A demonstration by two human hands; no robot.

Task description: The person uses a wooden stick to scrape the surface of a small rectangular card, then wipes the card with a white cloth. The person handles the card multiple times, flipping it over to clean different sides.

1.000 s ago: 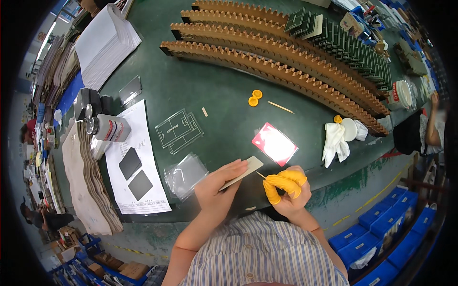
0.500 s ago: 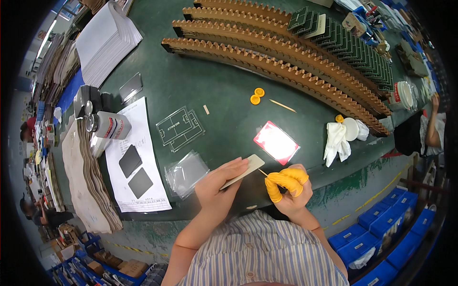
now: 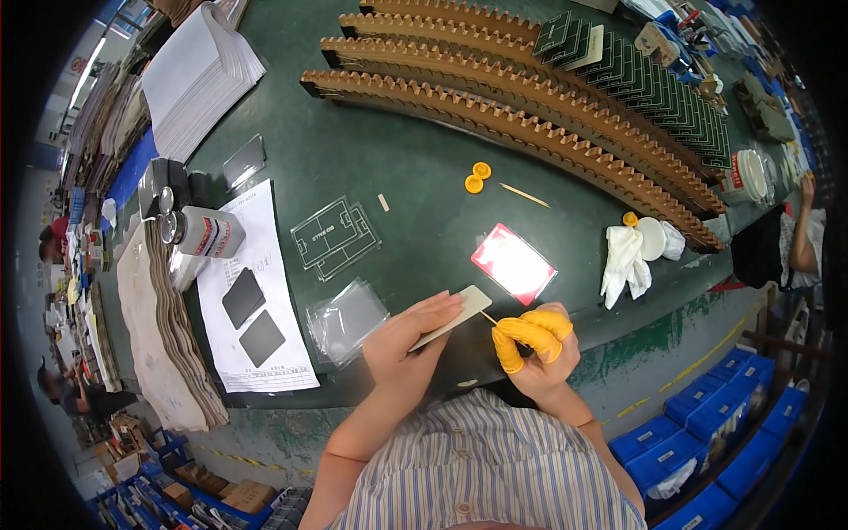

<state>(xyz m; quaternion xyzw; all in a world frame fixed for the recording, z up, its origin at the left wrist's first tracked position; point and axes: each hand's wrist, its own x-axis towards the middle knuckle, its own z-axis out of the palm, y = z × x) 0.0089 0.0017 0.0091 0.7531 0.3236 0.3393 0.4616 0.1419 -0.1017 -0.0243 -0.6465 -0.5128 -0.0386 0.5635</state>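
Note:
My left hand [image 3: 397,344] holds a flat cream card [image 3: 468,306], tilted, above the table's near edge. Yellow finger cots cover several fingers of my right hand [image 3: 537,353], which pinches a thin wooden stick [image 3: 488,318]. The stick's tip meets or nearly meets the card's right edge; I cannot tell which. Beyond my hands lies a pink-bordered card [image 3: 503,245] with a bright glare on it. Clear plastic sleeves [image 3: 344,322] are spread left of my left hand. Farther off are dark green cards with white lines [image 3: 331,237].
Long slotted brown racks [image 3: 495,110] cross the far side, with green cards standing in them at right. Rolled yellow finger cots [image 3: 474,184] lie by another wooden stick [image 3: 525,195]. A white cloth [image 3: 623,265] is at right; a bottle [image 3: 212,232] and paper sheet [image 3: 291,353] are left.

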